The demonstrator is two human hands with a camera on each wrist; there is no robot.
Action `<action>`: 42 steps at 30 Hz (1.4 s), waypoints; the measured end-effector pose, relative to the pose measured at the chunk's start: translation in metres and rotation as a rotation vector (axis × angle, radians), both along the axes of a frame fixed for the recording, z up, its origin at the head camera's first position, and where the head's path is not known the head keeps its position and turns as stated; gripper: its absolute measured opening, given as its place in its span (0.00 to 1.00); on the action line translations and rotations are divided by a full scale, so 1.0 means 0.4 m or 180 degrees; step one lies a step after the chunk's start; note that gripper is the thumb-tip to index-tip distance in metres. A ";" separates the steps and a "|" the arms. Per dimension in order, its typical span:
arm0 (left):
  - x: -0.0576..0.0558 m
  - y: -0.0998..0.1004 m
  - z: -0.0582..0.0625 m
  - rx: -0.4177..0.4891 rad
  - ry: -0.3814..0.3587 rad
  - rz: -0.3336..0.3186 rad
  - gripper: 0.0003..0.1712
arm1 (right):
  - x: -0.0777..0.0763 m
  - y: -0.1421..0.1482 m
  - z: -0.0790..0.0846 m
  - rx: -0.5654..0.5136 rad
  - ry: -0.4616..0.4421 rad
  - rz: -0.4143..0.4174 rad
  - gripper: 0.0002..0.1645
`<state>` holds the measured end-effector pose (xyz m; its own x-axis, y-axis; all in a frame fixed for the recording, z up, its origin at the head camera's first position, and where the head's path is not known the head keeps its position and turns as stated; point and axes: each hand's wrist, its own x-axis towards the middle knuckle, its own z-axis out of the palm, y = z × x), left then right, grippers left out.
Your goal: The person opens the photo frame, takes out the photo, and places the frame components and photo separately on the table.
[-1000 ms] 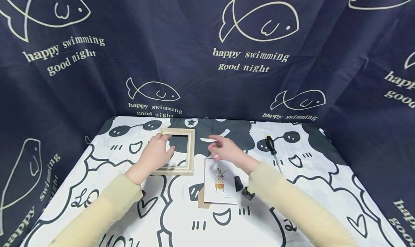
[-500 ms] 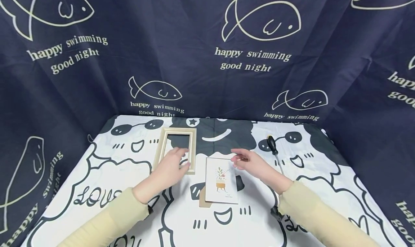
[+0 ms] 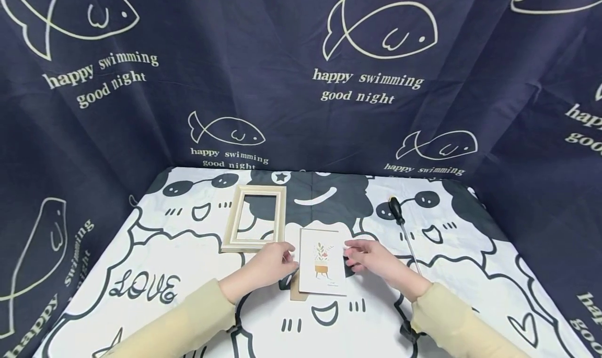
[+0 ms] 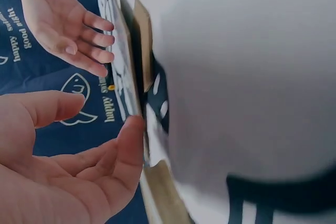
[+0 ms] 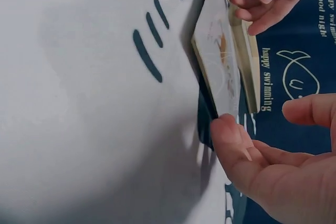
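A white picture panel (image 3: 322, 264) printed with a potted plant lies face up at the middle of the table. A brown piece (image 3: 297, 293) sticks out from beneath its lower left side. My left hand (image 3: 269, 264) is at the panel's left edge, its thumb and fingers spread apart. On the opposite side my right hand (image 3: 376, 257) is close by the right edge, fingers loosely bent. In the right wrist view, the fingertips (image 5: 226, 129) are right at the panel's edge, and the thumb stands well away. Neither hand pinches anything.
Behind my left hand lies a cream picture frame (image 3: 229, 224) with an open middle. A screwdriver (image 3: 396, 210) with a black handle lies at the right, its shaft towards my right forearm. Dark blue curtains (image 3: 301, 123) hang around the table's back and sides.
My left hand has come off the picture frame, moving nearer and right to the panel's left side. My right hand has moved from above the panel's top to its right side. The panel stayed put.
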<state>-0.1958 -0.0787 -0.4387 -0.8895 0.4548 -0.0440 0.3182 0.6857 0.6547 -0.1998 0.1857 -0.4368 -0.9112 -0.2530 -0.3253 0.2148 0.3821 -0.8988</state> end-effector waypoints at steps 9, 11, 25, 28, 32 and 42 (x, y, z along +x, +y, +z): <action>-0.030 0.036 -0.018 -0.0083 -0.0409 0.0094 0.25 | -0.012 0.002 -0.020 -0.0141 -0.0170 -0.0042 0.26; -0.035 0.043 -0.016 -0.0122 -0.0413 0.0093 0.26 | -0.017 0.003 -0.022 -0.0222 -0.0223 -0.0074 0.26; -0.040 0.080 -0.027 -0.0251 -0.0482 0.0264 0.43 | -0.041 -0.005 -0.030 -0.0382 -0.0378 -0.0127 0.23; -0.040 0.081 -0.026 -0.0195 -0.0503 0.0290 0.41 | -0.043 -0.005 -0.034 -0.0383 -0.0393 -0.0114 0.22; -0.043 0.080 -0.027 -0.0180 -0.0500 0.0301 0.40 | -0.044 -0.003 -0.038 -0.0374 -0.0377 -0.0092 0.23; -0.040 0.070 -0.022 0.0090 -0.0834 0.0386 0.40 | -0.042 -0.004 -0.036 -0.0346 -0.0372 -0.0092 0.22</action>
<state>-0.2117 -0.0505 -0.4474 -0.8975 0.3500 -0.2684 0.0523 0.6886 0.7232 -0.2165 0.1840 -0.4511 -0.8761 -0.2668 -0.4016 0.3298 0.2760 -0.9028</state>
